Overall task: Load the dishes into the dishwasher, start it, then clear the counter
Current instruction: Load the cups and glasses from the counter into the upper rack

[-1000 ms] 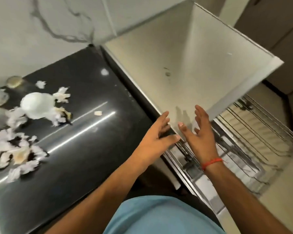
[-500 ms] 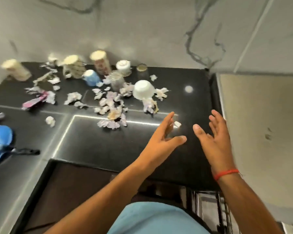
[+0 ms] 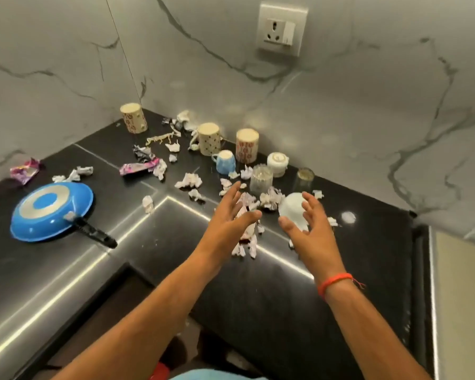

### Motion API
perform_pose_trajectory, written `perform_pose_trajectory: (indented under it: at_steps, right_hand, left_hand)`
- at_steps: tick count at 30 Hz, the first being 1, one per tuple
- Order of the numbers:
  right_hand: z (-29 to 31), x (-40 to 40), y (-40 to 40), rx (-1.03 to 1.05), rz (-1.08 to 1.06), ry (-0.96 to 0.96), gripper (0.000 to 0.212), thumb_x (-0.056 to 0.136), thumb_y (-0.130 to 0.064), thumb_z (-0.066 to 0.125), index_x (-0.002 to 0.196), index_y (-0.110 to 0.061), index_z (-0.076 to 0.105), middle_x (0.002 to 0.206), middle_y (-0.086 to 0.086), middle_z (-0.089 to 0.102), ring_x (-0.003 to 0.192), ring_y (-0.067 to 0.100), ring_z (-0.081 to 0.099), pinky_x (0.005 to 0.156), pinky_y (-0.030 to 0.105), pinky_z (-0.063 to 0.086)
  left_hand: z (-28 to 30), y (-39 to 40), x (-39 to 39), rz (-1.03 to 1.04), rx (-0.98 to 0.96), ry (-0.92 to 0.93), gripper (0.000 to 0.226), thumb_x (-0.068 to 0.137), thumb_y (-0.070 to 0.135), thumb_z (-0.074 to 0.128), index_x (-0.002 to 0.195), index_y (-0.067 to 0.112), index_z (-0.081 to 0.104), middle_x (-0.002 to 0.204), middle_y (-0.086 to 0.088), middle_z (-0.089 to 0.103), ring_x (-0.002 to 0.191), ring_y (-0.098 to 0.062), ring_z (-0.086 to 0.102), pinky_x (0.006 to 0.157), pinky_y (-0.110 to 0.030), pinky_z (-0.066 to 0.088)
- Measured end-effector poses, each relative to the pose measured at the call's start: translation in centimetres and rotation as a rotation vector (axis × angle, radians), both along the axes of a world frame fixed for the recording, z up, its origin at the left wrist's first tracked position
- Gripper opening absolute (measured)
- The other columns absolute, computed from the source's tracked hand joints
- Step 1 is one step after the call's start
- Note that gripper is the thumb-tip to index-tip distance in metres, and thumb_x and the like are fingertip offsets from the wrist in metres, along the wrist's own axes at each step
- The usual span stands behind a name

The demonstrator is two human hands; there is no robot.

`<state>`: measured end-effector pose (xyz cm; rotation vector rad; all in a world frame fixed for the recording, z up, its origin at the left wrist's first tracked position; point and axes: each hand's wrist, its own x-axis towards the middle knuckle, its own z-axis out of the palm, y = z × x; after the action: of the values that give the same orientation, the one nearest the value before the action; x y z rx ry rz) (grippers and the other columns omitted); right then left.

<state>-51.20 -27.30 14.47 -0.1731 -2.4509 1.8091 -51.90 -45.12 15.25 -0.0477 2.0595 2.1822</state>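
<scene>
Neither grip has hold of anything: the left hand (image 3: 229,215) and the right hand (image 3: 307,226) hover with fingers spread and relaxed, palms turned toward each other above the black surface (image 3: 299,297). Behind the right hand's fingers sits one white bowl (image 3: 291,208), upside down; whether they touch it is hard to tell. Beyond the hands, scattered among crumpled paper scraps (image 3: 189,181), stand two clear glasses (image 3: 261,178), one small white cup (image 3: 277,163) and one blue cup (image 3: 225,161), both inverted. Further back, near the marble wall, three patterned mugs (image 3: 246,145) stand mouth down, one of them off to the far left. On the left, one blue frying pan (image 3: 52,212) lies bottom up, its black handle pointing right. Two purple wrappers (image 3: 139,168) lie among the scraps. One wall socket (image 3: 281,30) sits high up.
</scene>
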Motion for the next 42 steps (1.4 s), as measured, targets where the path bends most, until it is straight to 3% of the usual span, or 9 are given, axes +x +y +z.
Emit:
perform_pose_trajectory:
  at_steps: [6, 10, 13, 16, 21, 26, 32, 35, 42]
  right_hand:
    - [1.2, -8.6, -4.8, 0.018, 0.05, -0.044, 0.068, 0.089, -0.027, 0.073, 0.146, -0.038, 0.036, 0.126, -0.023, 0.046, 0.12, 0.0, 0.042, 0.104, 0.028, 0.038]
    - [1.5, -16.2, -7.8, 0.095, 0.059, -0.071, 0.073, 0.087, -0.031, 0.074, 0.148, -0.036, 0.035, 0.15, -0.002, 0.043, 0.133, 0.013, 0.043, 0.114, 0.042, 0.038]
    - [1.8, -20.9, -9.3, 0.139, 0.068, -0.115, 0.076, 0.089, -0.028, 0.073, 0.152, -0.029, 0.032, 0.156, 0.005, 0.037, 0.142, 0.02, 0.036, 0.115, 0.038, 0.034]
    - [1.4, -25.5, -9.9, 0.065, 0.054, -0.2, 0.078, 0.09, -0.022, 0.072, 0.154, -0.022, 0.028, 0.156, 0.009, 0.037, 0.14, 0.025, 0.04, 0.114, 0.039, 0.037]
    - [-0.5, -32.5, -9.8, 0.027, -0.04, -0.318, 0.073, 0.088, -0.014, 0.073, 0.149, -0.005, 0.033, 0.146, 0.019, 0.048, 0.121, 0.025, 0.054, 0.106, 0.038, 0.044]
    - [-2.3, -36.4, -9.1, 0.035, -0.096, -0.421, 0.079, 0.091, -0.021, 0.071, 0.154, -0.004, 0.026, 0.154, 0.017, 0.039, 0.138, 0.031, 0.044, 0.113, 0.039, 0.038]
    - [-5.3, -38.1, -9.6, -0.073, -0.12, -0.406, 0.047, 0.084, -0.011, 0.073, 0.129, -0.012, 0.058, 0.117, 0.012, 0.068, 0.105, 0.028, 0.066, 0.091, 0.044, 0.056]
    - [-5.4, -38.1, -10.0, -0.059, -0.096, -0.344, 0.054, 0.077, 0.0, 0.075, 0.126, -0.015, 0.058, 0.116, 0.007, 0.067, 0.106, 0.023, 0.064, 0.082, 0.032, 0.054]
    - [-3.5, -35.0, -9.5, 0.005, -0.044, -0.171, 0.063, 0.07, 0.006, 0.077, 0.12, -0.027, 0.06, 0.115, -0.008, 0.067, 0.112, 0.01, 0.062, 0.098, 0.029, 0.051]
  left_hand:
    - [-0.9, -5.4, -8.9, 0.033, -0.019, -0.021, 0.08, 0.094, 0.017, 0.068, 0.159, 0.034, 0.024, 0.162, 0.004, 0.032, 0.146, -0.012, 0.034, 0.104, -0.024, 0.035]
    - [-1.7, -7.7, -16.2, 0.007, -0.014, -0.056, 0.081, 0.094, 0.008, 0.067, 0.16, 0.025, 0.024, 0.153, 0.007, 0.041, 0.122, 0.003, 0.051, 0.088, -0.009, 0.045]
    - [-2.0, -8.0, -20.6, -0.008, -0.039, -0.098, 0.082, 0.092, 0.011, 0.07, 0.159, 0.026, 0.025, 0.159, 0.0, 0.035, 0.141, -0.013, 0.042, 0.108, -0.026, 0.039]
    - [-1.7, -7.3, -24.7, -0.061, -0.099, -0.13, 0.084, 0.092, 0.014, 0.07, 0.16, 0.024, 0.022, 0.162, -0.006, 0.031, 0.146, -0.017, 0.034, 0.106, -0.026, 0.035]
    - [-1.2, -5.4, -30.6, -0.111, -0.066, -0.151, 0.055, 0.095, -0.002, 0.061, 0.141, 0.019, 0.04, 0.116, 0.01, 0.048, 0.111, -0.002, 0.049, 0.076, -0.005, 0.046]
    - [-8.0, -4.1, -37.7, -0.11, -0.171, -0.185, 0.055, 0.059, 0.044, 0.071, 0.113, 0.043, 0.059, 0.12, 0.005, 0.069, 0.114, -0.017, 0.065, 0.104, -0.047, 0.051]
    - [-6.4, -4.6, -37.9, -0.17, -0.32, -0.172, 0.077, 0.053, 0.032, 0.064, 0.13, 0.031, 0.057, 0.118, 0.001, 0.069, 0.114, -0.019, 0.064, 0.099, -0.044, 0.054]
    - [-5.5, -4.9, -37.6, -0.165, -0.463, -0.134, 0.073, 0.063, 0.017, 0.06, 0.135, 0.03, 0.058, 0.124, -0.001, 0.07, 0.119, -0.021, 0.062, 0.101, -0.038, 0.052]
    - [-4.4, -5.4, -35.1, -0.024, -0.536, 0.08, 0.07, 0.075, 0.014, 0.076, 0.138, 0.038, 0.057, 0.124, 0.013, 0.07, 0.121, -0.01, 0.062, 0.103, -0.033, 0.05]
